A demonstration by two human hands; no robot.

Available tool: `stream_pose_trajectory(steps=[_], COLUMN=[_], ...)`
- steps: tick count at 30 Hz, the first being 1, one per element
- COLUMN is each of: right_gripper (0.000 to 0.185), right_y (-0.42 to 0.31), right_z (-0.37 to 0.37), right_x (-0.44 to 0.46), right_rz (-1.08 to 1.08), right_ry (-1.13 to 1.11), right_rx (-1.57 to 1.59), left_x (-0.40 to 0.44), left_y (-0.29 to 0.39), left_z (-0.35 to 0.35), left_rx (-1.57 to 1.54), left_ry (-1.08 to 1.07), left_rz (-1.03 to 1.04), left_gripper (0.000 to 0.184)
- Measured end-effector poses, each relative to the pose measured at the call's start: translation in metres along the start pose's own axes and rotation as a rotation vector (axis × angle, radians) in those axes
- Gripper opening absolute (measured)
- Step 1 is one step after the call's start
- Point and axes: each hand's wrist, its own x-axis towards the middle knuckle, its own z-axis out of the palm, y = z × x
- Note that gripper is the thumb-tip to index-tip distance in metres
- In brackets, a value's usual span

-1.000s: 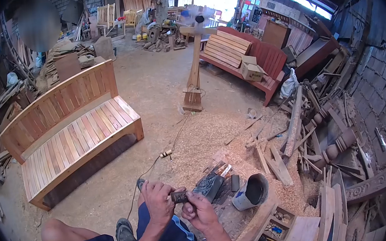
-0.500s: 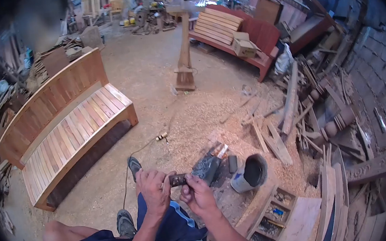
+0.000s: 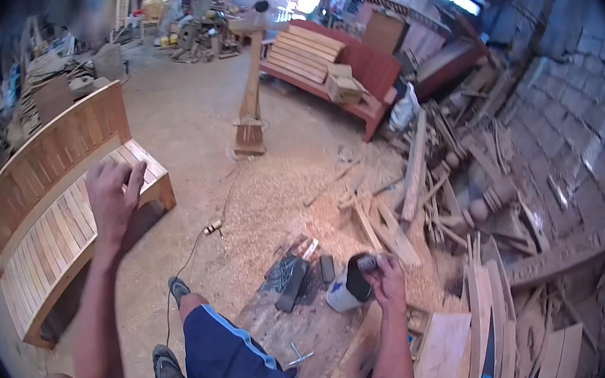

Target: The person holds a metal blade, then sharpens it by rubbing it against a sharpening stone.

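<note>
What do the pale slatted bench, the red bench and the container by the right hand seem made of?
Slatted bench: wood, bare or clear-finished; its slats vary in natural tone.
Red bench: probably wood, painted or stained, given its broad red back.
Container: plastic or metal, can't tell which; pale outside, dark inside.

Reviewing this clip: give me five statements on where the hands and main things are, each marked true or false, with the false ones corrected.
1. The left hand appears in front of the wooden bench. True.
2. The right hand is empty. False: it holds a small piece by the bucket.
3. A cardboard box sits on the red bench. True.
4. Both hands are clasped together. False: they are well apart.
5. Wood shavings lie on the floor. True.
</note>
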Motion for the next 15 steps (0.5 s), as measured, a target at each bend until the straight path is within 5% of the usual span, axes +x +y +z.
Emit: stream_pose_trajectory(steps=[2,5,8,11,13,15], right_gripper=[0.018,0.017,0.023,0.028,0.029,0.03], right_y=[0.006,0.024,0.061,0.088,0.101,0.125], right_z=[-0.028,-0.047,-0.079,-0.084,-0.09,-0.112], right_x=[0.025,0.05,0.082,0.107,0.115,0.133], right_rz=[-0.004,0.038,-0.104,-0.064,-0.034,0.0], right_ry=[-0.024,0.015,-0.175,-0.331,-0.414,-0.5], right_rx=[-0.07,-0.444,-1.545,-1.967,-1.949,-1.935], left_x=[0.028,0.053,0.045,0.014,-0.015,-0.048], left_y=[-0.024,-0.073,-0.115,-0.168,-0.199,-0.225], left_z=[-0.012,-0.031,-0.052,-0.06,-0.058,-0.055], left_rx=[0.076,0.323,0.419,0.472,0.486,0.613], left_ry=[0.012,-0.096,-0.31,-0.462,-0.505,-0.767], left_rz=[0.079,0.502,0.564,0.589,0.575,0.466], left_gripper=[0.027,0.024,0.019,0.018,0.018,0.019])
